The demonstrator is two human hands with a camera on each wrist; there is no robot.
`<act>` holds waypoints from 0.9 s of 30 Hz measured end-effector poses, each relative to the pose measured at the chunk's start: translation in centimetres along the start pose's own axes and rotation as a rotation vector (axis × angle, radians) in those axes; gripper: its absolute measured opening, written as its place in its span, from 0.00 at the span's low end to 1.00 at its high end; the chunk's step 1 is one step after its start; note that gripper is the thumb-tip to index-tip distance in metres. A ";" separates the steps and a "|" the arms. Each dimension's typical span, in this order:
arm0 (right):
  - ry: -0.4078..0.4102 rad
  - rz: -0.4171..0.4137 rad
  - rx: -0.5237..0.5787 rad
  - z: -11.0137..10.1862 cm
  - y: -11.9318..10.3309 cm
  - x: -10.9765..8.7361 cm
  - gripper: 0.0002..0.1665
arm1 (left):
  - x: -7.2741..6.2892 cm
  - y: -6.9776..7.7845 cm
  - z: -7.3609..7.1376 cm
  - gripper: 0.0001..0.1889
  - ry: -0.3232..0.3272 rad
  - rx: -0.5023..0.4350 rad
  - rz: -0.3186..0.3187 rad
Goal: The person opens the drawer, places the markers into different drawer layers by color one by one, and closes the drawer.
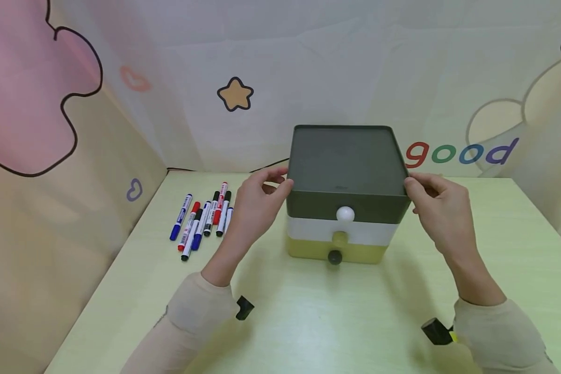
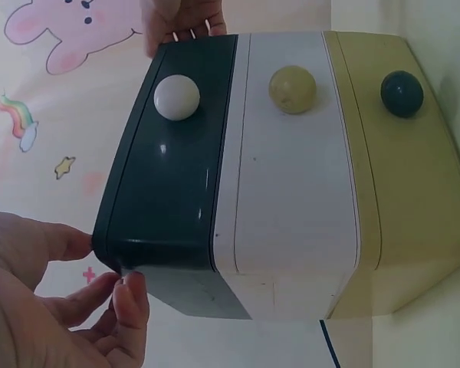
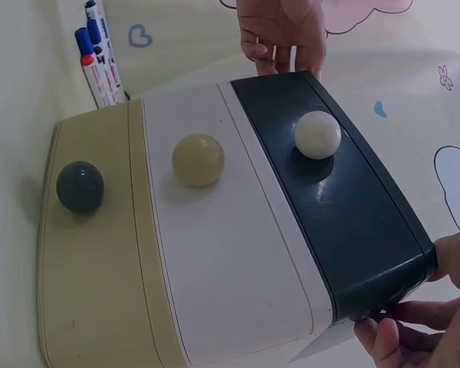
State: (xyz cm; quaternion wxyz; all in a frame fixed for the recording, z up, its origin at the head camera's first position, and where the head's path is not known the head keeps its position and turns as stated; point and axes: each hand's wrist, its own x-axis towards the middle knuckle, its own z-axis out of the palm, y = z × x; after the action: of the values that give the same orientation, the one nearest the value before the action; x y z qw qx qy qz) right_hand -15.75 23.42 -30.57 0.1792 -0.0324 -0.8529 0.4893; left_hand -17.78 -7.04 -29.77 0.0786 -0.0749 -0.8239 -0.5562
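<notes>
A small desktop drawer box (image 1: 348,161) stands on the table, with a dark green tier on top, a white one in the middle and a yellow one below. Each tier has a round knob: a white knob (image 2: 176,97), a yellow knob (image 3: 198,159) and a dark knob (image 1: 335,257). My left hand (image 1: 257,208) pinches the left edge of the dark green tier, thumb at the top rim and fingers against the side. At the opposite edge my right hand (image 1: 441,210) holds the same tier in a like grip. All three drawers look closed.
Several whiteboard markers (image 1: 209,215) with red, blue and black caps lie on the table (image 1: 308,322) left of the box, partly behind my left hand. A printed cloth backdrop (image 1: 336,78) hangs behind and beside the table.
</notes>
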 end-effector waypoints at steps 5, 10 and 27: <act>-0.001 -0.004 0.007 -0.1 0.0 0.1 0.26 | -0.8 0.5 0.7 0.18 0.041 0.057 0.075; 0.006 -0.016 0.008 -0.1 0.1 0.3 0.25 | -1.7 0.9 1.2 0.20 0.090 0.096 0.122; -0.045 0.004 0.007 -0.5 0.1 1.0 0.26 | -4.1 1.3 4.0 0.07 -0.053 0.094 0.200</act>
State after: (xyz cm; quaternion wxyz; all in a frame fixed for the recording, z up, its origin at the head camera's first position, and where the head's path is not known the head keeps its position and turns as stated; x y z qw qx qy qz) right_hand -16.53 24.09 -30.18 0.1589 -0.0224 -0.8550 0.4932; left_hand -13.66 -3.00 -30.97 0.1151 -0.1678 -0.8394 -0.5040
